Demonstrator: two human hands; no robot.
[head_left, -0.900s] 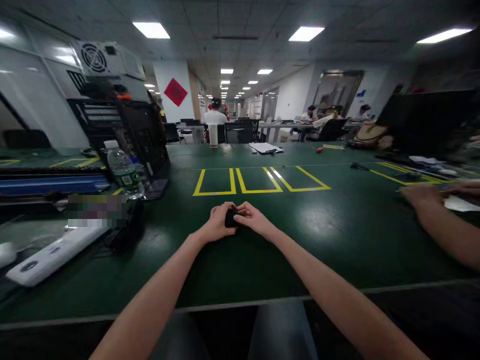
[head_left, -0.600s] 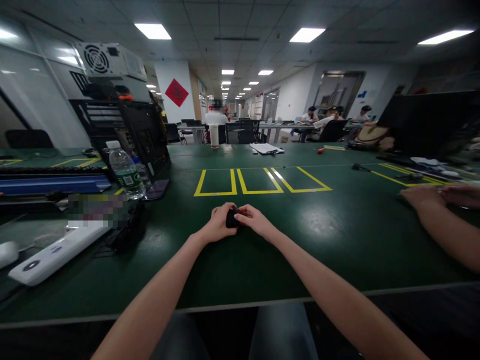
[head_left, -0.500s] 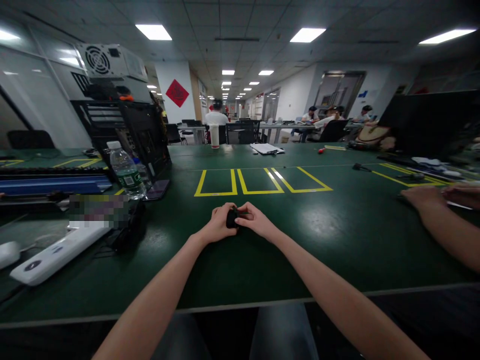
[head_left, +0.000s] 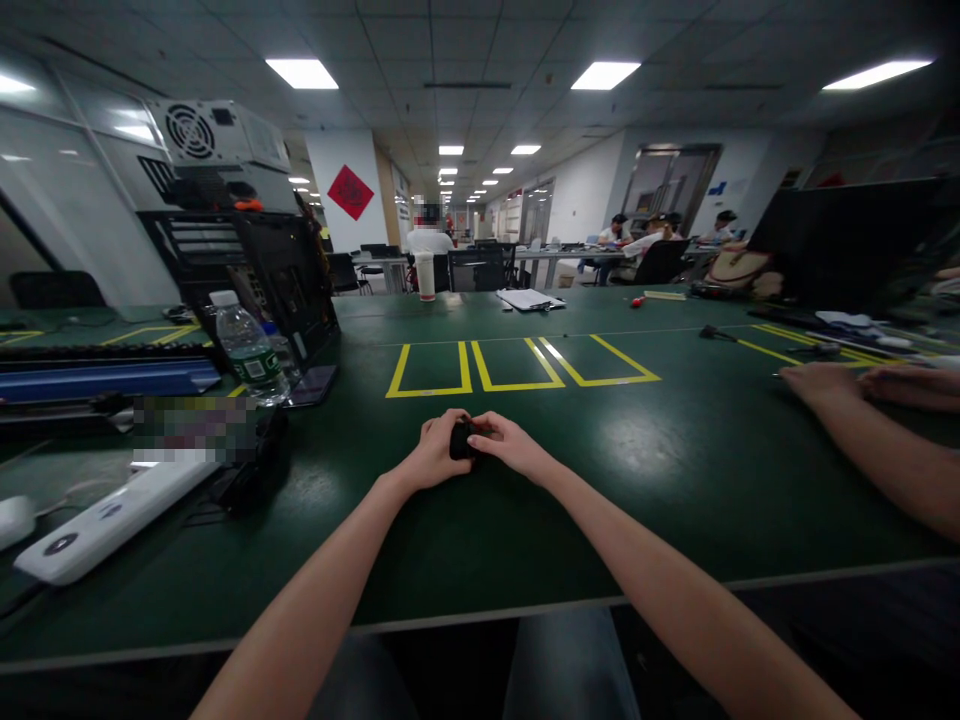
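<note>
A small black object [head_left: 460, 442], too dark and too covered to name, sits between my two hands above the green table [head_left: 480, 540]. My left hand [head_left: 435, 450] is wrapped round its left side, thumb below and fingers over the top. From the right, my right hand [head_left: 506, 440] pinches at its edge with thumb and fingertips. Fingers hide much of the object. Just beyond the hands, yellow tape outlines [head_left: 517, 386] mark the tabletop.
On the left are a white power strip [head_left: 112, 515], a water bottle [head_left: 247, 350] and an open computer case [head_left: 277, 270]. A clipboard [head_left: 531, 299] and a white cup [head_left: 426, 277] stand farther back. Another person's forearm [head_left: 877, 440] rests at the right.
My right fingers have shifted slightly against the black object, while my left hand keeps its grip. The camera view has tilted a little. At the right, the other person's hands have moved slightly left.
</note>
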